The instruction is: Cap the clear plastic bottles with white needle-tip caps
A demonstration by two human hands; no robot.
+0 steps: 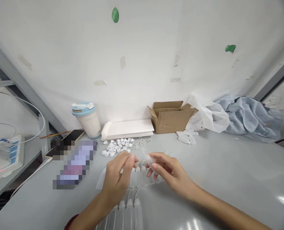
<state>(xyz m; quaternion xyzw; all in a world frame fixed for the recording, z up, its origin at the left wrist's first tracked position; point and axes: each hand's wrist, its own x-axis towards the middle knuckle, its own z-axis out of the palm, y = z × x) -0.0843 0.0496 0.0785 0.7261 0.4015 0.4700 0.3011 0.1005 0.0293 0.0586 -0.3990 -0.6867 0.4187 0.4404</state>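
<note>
- The right hand pinches a small clear plastic bottle between thumb and fingers, fingers curled closed on it, held tilted just above the grey table, about mid-width and toward the near edge.
- The left hand meets it from the other side, thumb and forefinger pressed together at the bottle's tip; whatever small piece they grip is too small to tell, though it may be a cap.
- Judging from the layout, the work is partly done: a row of slim bottles lies side by side at the near edge below the hands, and they look finished, with tips fitted.
- What is left, as it appears: a heap of small white caps sits behind the hands toward the back edge, with thin plastic rings just beside it, and a few clear bottles lie in front of the cardboard box.
- Along the back edge also stand a lidded cup, a stack of white trays, a plastic bag and a blue cloth.
- A phone lies near the table's left edge.
</note>
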